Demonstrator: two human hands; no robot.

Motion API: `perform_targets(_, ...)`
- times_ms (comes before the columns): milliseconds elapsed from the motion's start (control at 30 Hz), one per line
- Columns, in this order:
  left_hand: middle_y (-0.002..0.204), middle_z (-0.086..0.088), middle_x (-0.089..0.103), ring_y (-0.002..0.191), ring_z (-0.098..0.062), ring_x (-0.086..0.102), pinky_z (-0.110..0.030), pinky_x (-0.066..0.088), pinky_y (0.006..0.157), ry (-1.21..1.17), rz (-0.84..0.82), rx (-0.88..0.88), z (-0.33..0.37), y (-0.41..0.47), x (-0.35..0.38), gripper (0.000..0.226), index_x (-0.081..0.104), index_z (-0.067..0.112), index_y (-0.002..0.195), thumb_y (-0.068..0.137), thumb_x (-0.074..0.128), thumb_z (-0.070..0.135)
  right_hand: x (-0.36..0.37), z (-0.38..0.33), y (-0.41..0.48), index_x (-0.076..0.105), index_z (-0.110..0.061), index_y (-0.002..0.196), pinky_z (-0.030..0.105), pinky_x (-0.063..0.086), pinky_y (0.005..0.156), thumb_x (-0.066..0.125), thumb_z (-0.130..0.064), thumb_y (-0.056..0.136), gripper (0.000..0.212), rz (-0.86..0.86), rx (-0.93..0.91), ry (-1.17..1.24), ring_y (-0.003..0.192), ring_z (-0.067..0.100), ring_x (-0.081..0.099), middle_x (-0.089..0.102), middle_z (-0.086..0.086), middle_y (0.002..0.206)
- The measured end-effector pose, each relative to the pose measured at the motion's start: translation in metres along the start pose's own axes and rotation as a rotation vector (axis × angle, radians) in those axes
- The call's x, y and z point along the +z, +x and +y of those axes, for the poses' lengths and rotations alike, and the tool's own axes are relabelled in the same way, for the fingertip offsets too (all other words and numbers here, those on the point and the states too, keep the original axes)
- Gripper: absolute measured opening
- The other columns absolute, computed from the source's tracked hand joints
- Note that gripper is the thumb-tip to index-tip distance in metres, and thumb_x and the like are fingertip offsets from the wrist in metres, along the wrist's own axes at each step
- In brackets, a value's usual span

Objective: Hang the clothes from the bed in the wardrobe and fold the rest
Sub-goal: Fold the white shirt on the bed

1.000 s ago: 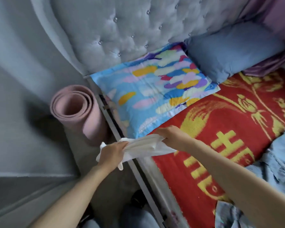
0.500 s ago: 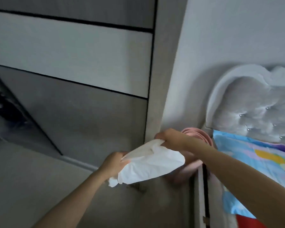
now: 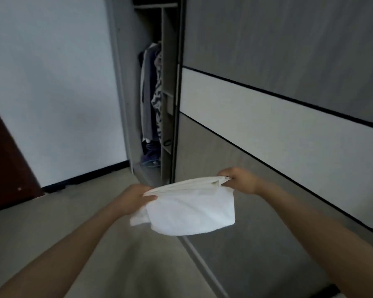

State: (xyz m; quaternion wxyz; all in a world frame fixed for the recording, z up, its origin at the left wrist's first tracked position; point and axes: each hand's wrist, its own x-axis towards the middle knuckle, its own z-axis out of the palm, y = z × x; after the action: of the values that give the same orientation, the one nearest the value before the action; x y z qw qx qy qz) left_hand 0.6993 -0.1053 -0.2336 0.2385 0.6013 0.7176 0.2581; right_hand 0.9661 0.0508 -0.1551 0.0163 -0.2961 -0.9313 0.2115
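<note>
Each grip pinches one end of the white cloth (image 3: 192,211), its long axis spanning left hand (image 3: 134,197) to right hand (image 3: 239,180). The open wardrobe (image 3: 167,87) stands ahead (nearer the left hand).

Dim, soft, slightly blurred view; wide-angle distortion bends lines toward the edges.
</note>
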Motion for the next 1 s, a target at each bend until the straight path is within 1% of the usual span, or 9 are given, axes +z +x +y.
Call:
perform_targets(100, 0.083, -0.006, 0.064, 0.077, -0.016, 0.057, -0.024, 0.038, 0.068, 0.136, -0.008, 0.026, -0.007, 0.019, -0.046, 0.016, 0.067, 0.003, 0.084, 0.092, 0.059, 0.014, 0.009, 0.006, 0.047, 0.063, 0.012, 0.097, 0.02, 0.038, 0.065, 0.057, -0.001, 0.09, 0.016, -0.03, 0.021, 0.094, 0.079, 0.015, 0.051, 0.057, 0.013, 0.086)
perform_targets(233, 0.068, 0.009, 0.052, 0.064, 0.001, 0.046, -0.01, 0.033, 0.059, 0.226, -0.024, 0.031, -0.016, 0.061, -0.092, 0.012, 0.065, 0.007, 0.079, 0.09, 0.061, 0.008, 0.016, 0.019, 0.123, 0.063, 0.009, 0.098, 0.022, 0.037, 0.066, 0.061, -0.009, 0.09, 0.02, -0.041, 0.023, 0.118, 0.081, 0.015, 0.051, 0.056, 0.007, 0.088)
perform_targets(300, 0.071, 0.003, 0.055, 0.065, -0.005, 0.048, -0.011, 0.033, 0.061, 0.285, -0.035, 0.018, -0.022, 0.084, -0.109, 0.011, 0.066, 0.001, 0.082, 0.089, 0.061, 0.008, 0.02, 0.019, 0.162, 0.061, -0.005, 0.107, 0.021, 0.035, 0.071, 0.063, -0.015, 0.089, 0.021, -0.084, -0.007, 0.08, 0.093, 0.014, 0.052, 0.056, 0.002, 0.099)
perform_targets(400, 0.092, -0.009, 0.066, 0.084, -0.019, 0.058, -0.024, 0.036, 0.069, 0.412, -0.059, -0.031, -0.037, 0.118, -0.132, 0.015, 0.067, 0.0, 0.094, 0.09, 0.059, 0.012, 0.028, 0.009, 0.221, 0.038, -0.013, 0.141, 0.014, 0.031, 0.089, 0.071, -0.022, 0.083, 0.068, -0.165, -0.103, 0.094, 0.123, 0.014, 0.044, 0.046, -0.003, 0.133)
perform_targets(467, 0.099, -0.01, 0.067, 0.092, -0.02, 0.06, -0.025, 0.038, 0.072, 0.467, -0.061, -0.072, -0.049, 0.132, -0.146, 0.017, 0.068, 0.003, 0.099, 0.091, 0.059, 0.015, 0.034, -0.003, 0.252, 0.031, -0.018, 0.146, 0.013, 0.03, 0.093, 0.074, -0.025, 0.08, 0.079, -0.198, -0.142, 0.158, 0.128, 0.015, 0.041, 0.042, -0.002, 0.141)
perform_targets(600, 0.102, -0.001, 0.066, 0.094, -0.014, 0.058, -0.026, 0.041, 0.079, 0.511, -0.028, -0.145, -0.079, 0.157, -0.175, 0.017, 0.068, 0.011, 0.101, 0.091, 0.058, 0.019, 0.05, -0.021, 0.316, 0.041, -0.02, 0.139, 0.021, 0.037, 0.088, 0.071, -0.021, 0.08, 0.065, -0.216, -0.212, 0.11, 0.12, 0.018, 0.048, 0.05, 0.0, 0.134)
perform_targets(733, 0.104, 0.003, 0.065, 0.096, -0.011, 0.056, -0.025, 0.041, 0.08, 0.562, -0.013, -0.206, -0.12, 0.174, -0.2, 0.017, 0.066, 0.015, 0.101, 0.093, 0.056, 0.025, 0.056, -0.038, 0.378, 0.059, -0.006, 0.12, 0.021, 0.03, 0.067, 0.061, -0.016, 0.089, 0.033, -0.284, -0.254, -0.024, 0.11, 0.027, 0.056, 0.06, 0.014, 0.119)
perform_targets(833, 0.105, 0.003, 0.064, 0.098, -0.012, 0.056, -0.027, 0.043, 0.082, 0.58, -0.036, -0.232, -0.156, 0.186, -0.222, 0.019, 0.065, 0.015, 0.103, 0.093, 0.055, 0.027, 0.05, -0.053, 0.421, 0.062, 0.002, 0.111, 0.023, 0.032, 0.068, 0.059, -0.014, 0.091, 0.026, -0.296, -0.321, -0.109, 0.104, 0.028, 0.058, 0.063, 0.018, 0.112)
perform_targets(1000, 0.089, 0.003, 0.059, 0.08, -0.01, 0.048, -0.023, 0.031, 0.065, 0.605, -0.051, -0.179, -0.218, 0.229, -0.267, 0.019, 0.061, 0.012, 0.094, 0.093, 0.055, 0.03, 0.029, -0.075, 0.502, 0.064, -0.003, 0.112, 0.028, 0.042, 0.077, 0.057, -0.014, 0.091, 0.025, -0.287, -0.311, -0.187, 0.103, 0.027, 0.059, 0.064, 0.014, 0.113)
